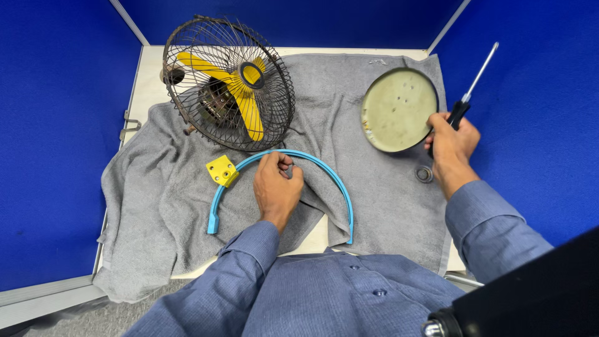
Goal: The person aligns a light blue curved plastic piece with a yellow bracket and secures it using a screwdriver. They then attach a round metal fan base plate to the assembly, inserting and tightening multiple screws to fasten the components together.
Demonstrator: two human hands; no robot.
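My left hand (277,187) grips the top of a blue curved plastic band (331,175) lying on the grey towel (156,206). A small yellow bracket (221,170) sits at the band's left side. My right hand (452,143) holds a screwdriver (477,78) with a black handle, its shaft pointing up and right, next to a round beige base plate (398,109). A rusty wire fan cage with yellow blades (228,84) lies tilted just beyond my left hand.
A small metal ring (424,174) lies on the towel below the plate. Blue partition walls (56,125) enclose the white table (146,81) on three sides. A black object (530,293) fills the lower right corner.
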